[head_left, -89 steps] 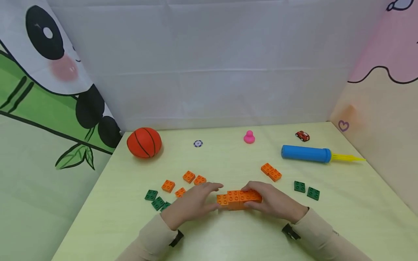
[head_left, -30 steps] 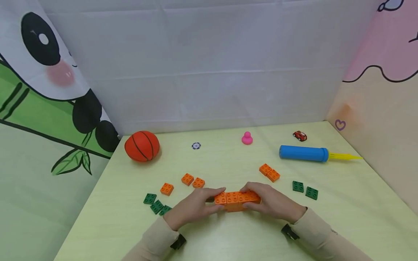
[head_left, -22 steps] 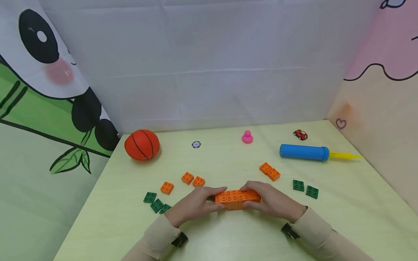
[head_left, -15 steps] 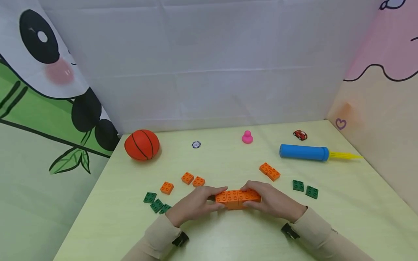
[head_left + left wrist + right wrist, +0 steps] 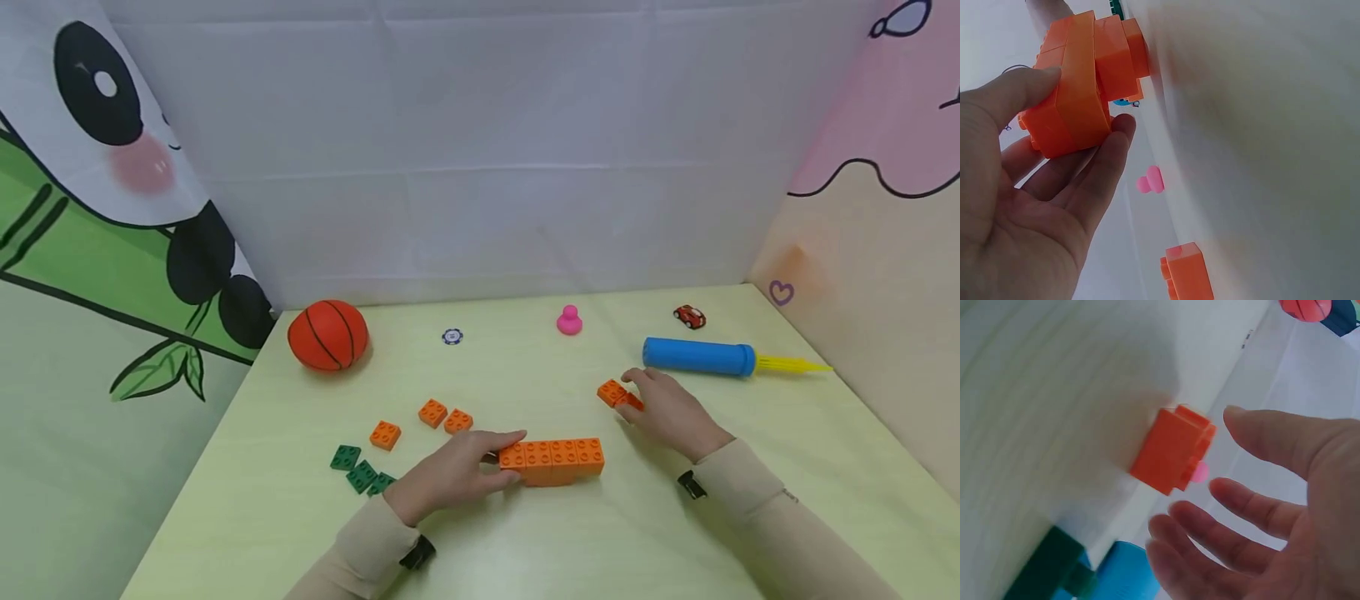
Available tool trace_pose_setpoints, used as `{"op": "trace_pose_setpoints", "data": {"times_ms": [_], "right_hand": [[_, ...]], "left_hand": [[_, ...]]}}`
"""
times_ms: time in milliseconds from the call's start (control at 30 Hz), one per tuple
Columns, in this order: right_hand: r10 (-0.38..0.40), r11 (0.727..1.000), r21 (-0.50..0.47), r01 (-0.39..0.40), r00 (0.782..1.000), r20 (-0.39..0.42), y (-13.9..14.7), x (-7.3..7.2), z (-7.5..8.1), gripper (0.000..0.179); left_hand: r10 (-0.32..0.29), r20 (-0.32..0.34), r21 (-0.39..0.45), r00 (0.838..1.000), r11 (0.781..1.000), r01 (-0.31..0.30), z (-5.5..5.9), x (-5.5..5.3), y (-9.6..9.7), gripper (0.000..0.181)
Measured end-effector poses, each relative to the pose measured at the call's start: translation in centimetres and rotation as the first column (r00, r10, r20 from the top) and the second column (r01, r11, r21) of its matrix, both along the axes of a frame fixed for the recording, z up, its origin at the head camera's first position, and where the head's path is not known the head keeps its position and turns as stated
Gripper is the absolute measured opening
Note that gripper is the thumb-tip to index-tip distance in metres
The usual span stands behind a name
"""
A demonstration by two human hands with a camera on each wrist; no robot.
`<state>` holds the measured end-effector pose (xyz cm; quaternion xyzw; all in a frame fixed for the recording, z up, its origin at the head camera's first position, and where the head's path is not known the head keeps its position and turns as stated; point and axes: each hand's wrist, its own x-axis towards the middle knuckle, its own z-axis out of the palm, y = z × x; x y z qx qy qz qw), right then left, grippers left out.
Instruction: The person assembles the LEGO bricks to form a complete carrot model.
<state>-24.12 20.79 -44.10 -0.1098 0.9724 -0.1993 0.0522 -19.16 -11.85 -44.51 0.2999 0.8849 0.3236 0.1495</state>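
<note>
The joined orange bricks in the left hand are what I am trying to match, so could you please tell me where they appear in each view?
Head: the joined orange bricks are in the lower middle, slightly right of centre, held by the left hand.
Left wrist: upper left, between thumb and fingers.
Right wrist: not in it; the orange brick there is a separate one.
Shared landmark: the pink toy, visible in all three views.

Far side of the desk (image 5: 525, 546), left to right: black-seamed orange-red ball (image 5: 327, 336); round chip (image 5: 452, 337), flat; pink knobbed piece (image 5: 569, 321); red toy car (image 5: 689, 317), behind a blue pump (image 5: 699, 357) with yellow nozzle (image 5: 791, 364).
</note>
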Motion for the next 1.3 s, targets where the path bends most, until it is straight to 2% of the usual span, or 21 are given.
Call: {"op": "trace_pose_setpoints", "data": {"times_ms": [100,267,400,500,567,700,833,1067,1300], "right_hand": [[-0.017,1.000,0.018,0.016,0.997,0.069,0.3,-0.7,-0.5,0.046],[-0.025,0.999,0.029,0.022,0.997,0.079,0.4,-1.2,-0.8,0.040],[-0.022,1.000,-0.013,0.023,0.998,0.056,0.6,-0.4,-0.5,0.043],[0.047,0.994,-0.096,-0.049,0.999,-0.013,0.4,0.8,0.0,0.048],[0.108,0.980,-0.160,-0.120,0.991,-0.083,0.0,1.8,0.3,0.049],[0.204,0.925,-0.283,-0.254,0.959,-0.194,-1.0,3.6,0.8,0.046],[0.289,0.874,-0.340,-0.348,0.933,-0.213,-1.9,5.1,0.8,0.047],[0.353,0.853,-0.365,-0.374,0.927,-0.127,-2.7,5.7,0.8,0.050],[0.363,0.853,-0.353,-0.385,0.923,-0.130,-3.0,5.7,0.8,0.049]], "left_hand": [[-0.002,-0.001,-0.003,1.000,1.000,0.002,0.0,0.0,0.1,0.058],[-0.015,-0.027,-0.002,1.000,1.000,0.015,0.0,0.0,0.1,0.058],[-0.022,-0.034,-0.001,0.999,1.000,0.022,-0.1,-0.1,0.2,0.057],[-0.018,-0.027,0.000,0.999,1.000,0.018,-0.1,0.0,0.3,0.057],[-0.013,-0.024,0.001,1.000,1.000,0.013,-0.2,0.0,0.3,0.057],[-0.005,-0.012,-0.006,1.000,1.000,0.005,-0.2,0.0,0.3,0.057],[-0.002,-0.012,-0.020,1.000,1.000,0.002,-0.3,0.0,0.3,0.057],[-0.002,-0.022,-0.020,1.000,1.000,0.002,-0.4,-0.1,0.3,0.057],[0.007,0.000,-0.022,1.000,1.000,-0.007,-0.2,-0.1,0.3,0.058]]}}
